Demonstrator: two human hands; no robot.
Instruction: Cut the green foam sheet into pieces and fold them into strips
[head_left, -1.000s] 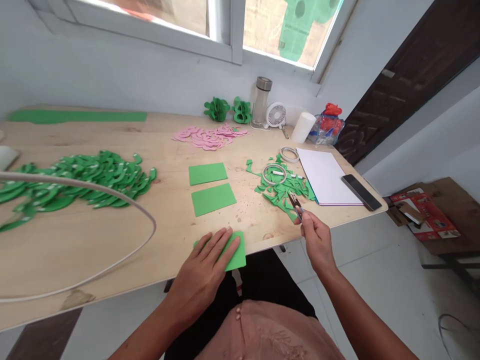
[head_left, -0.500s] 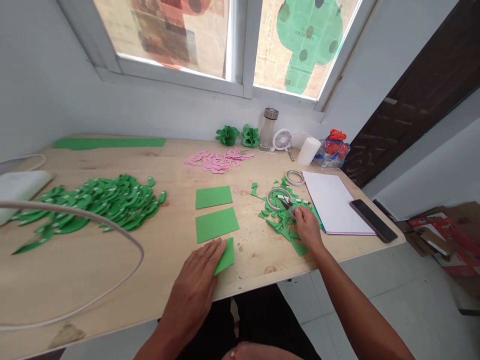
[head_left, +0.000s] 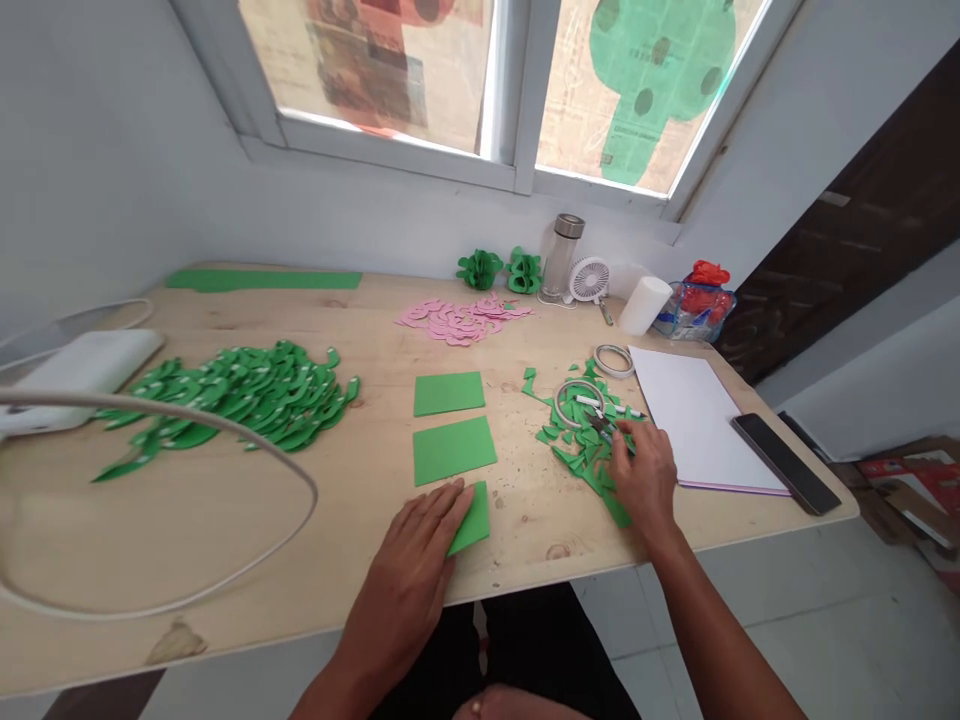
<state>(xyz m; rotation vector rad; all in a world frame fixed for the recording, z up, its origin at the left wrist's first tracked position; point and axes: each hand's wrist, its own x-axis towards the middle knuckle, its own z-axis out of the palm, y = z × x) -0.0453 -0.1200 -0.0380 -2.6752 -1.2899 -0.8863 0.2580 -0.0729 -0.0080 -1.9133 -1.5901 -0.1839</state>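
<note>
My left hand lies flat with fingers stretched out, pressing on a small green sheet near the table's front edge. Part of that sheet is hidden under the fingers. Beyond it lie two more green rectangles, a nearer one and a farther one. On the right, my right hand is closed around the handles of what look like scissors, their dark blades resting over green scraps. A roll of tape and a white pen lie on these scraps.
Left are a heap of green cut pieces, a white device and a looping cable. Pink pieces, a glass bottle and a small fan stand behind. White paper and a phone lie right.
The whole view has shifted, so things appear farther right. My right hand has turned slightly over the scraps, still at the scissors. My left hand stays on the green sheet.
</note>
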